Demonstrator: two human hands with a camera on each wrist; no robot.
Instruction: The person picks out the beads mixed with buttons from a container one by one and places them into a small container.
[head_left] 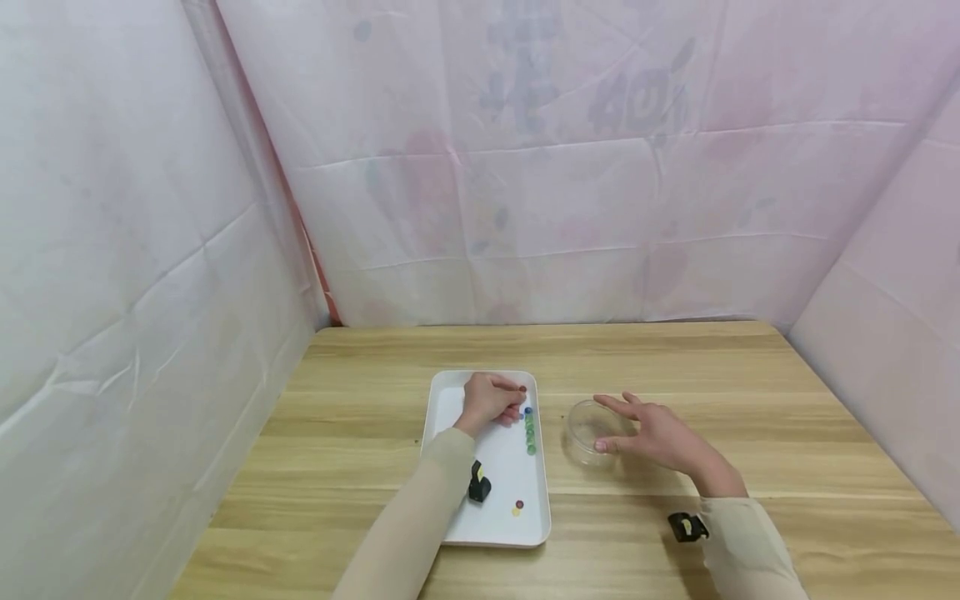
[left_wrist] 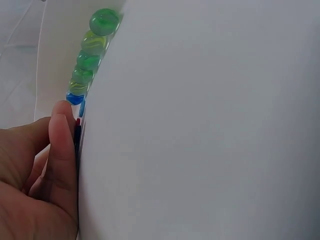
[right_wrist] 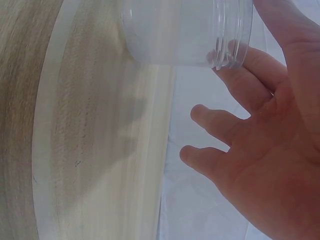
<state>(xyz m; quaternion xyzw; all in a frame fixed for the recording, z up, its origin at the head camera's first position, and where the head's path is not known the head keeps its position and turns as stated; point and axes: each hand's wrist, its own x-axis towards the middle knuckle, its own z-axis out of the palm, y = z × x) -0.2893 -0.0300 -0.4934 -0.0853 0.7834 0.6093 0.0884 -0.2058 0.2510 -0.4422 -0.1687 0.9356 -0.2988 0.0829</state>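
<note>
- The marbles [head_left: 529, 431] lie in a row along the right rim of the white tray [head_left: 459, 404], so they cannot roll away.
- The left hand [head_left: 491, 400] has curled fingers at the row's far end; whether it pinches a marble, I cannot tell.
- The right hand [head_left: 654, 434], fingers spread, steadies the clear jar [head_left: 587, 427] standing on the table [head_left: 375, 350] just beside the tray.

A light wooden table [head_left: 750, 400] stands enclosed by creased pale pink sheeting [head_left: 570, 167] on three sides.

The wooden table [head_left: 375, 400] lies bare to the far side, left and right of the white tray [head_left: 495, 525], giving open passage. The clear jar [head_left: 588, 429] stands just right of the tray, narrowing the gap between them. Marbles [head_left: 529, 429] line the tray's right wall, perhaps touching it. Draped sheets [head_left: 150, 250] close the left, far and right sides.
</note>
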